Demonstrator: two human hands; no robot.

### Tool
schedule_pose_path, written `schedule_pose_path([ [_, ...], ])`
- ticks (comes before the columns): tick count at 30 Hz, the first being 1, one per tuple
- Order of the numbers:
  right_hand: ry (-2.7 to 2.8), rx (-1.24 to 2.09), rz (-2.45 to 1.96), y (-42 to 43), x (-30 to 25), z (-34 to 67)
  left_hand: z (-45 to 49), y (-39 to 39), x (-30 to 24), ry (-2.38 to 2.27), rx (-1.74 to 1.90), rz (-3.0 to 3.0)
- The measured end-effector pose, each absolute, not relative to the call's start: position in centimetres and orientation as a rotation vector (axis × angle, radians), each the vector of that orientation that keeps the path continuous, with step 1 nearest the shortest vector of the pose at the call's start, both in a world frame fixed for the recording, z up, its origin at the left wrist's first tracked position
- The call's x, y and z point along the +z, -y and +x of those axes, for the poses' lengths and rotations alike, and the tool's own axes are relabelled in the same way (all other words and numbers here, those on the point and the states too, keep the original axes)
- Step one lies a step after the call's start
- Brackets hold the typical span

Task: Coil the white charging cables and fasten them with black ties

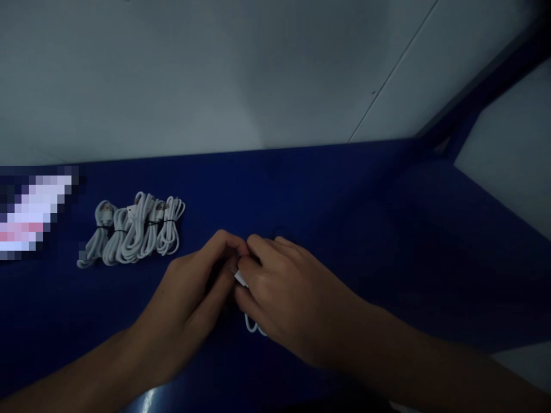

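Over the blue surface, my right hand point(288, 287) is closed around a white charging cable point(241, 279). The cable's plug end shows between the thumb and fingers, and its coiled loops hang out below the palm. My left hand point(200, 281) meets the right one at the fingertips. Its thumb and index finger are pinched together beside the plug; what they hold, if anything, is hidden. A thin dark loop point(282, 233) shows faintly just beyond the right knuckles.
To the left, several coiled white cables point(138, 229), bound with dark ties, lie side by side on the blue tabletop point(267, 189). A blurred-out bright object point(34, 212) is at the far left. Behind stands a pale wall panel point(193, 74), with a blue frame bar point(465, 126) at right.
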State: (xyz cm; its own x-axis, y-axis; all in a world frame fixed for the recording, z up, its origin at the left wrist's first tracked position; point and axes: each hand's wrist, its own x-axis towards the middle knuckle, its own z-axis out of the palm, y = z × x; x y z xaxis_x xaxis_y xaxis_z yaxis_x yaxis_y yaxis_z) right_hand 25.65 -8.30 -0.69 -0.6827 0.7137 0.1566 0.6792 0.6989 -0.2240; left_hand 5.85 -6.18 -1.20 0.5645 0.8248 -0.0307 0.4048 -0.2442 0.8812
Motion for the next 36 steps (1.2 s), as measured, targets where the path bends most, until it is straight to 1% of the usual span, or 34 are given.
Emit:
schedule_pose_path([
  [7, 2.653, 0.242, -1.107, 8.3, -0.8, 25.7, 6.0, 6.3, -1.1, -1.006, 0.552, 1.813],
  [16, 2.535, 0.412, -1.158, 8.1, -0.6, 25.8, 5.9, 6.3, -1.0, -1.063, 0.586, 1.62],
  [23, 2.09, 0.947, -1.207, 8.3, -0.1, 25.7, 6.3, 5.9, -0.1, -1.055, 0.842, 1.32],
  [27, 1.813, 0.991, -1.198, 8.2, 0.2, 25.6, 6.3, 5.4, -0.4, -1.05, 0.901, 1.154],
  [31, 1.627, 1.029, -1.181, 8.1, 0.3, 25.6, 6.3, 5.2, -1.0, -1.005, 0.828, 0.986],
  [36, 1.453, 1.146, -1.128, 7.9, 0.0, 25.5, 6.0, 5.4, -1.4, -0.951, 0.755, 1.01],
])
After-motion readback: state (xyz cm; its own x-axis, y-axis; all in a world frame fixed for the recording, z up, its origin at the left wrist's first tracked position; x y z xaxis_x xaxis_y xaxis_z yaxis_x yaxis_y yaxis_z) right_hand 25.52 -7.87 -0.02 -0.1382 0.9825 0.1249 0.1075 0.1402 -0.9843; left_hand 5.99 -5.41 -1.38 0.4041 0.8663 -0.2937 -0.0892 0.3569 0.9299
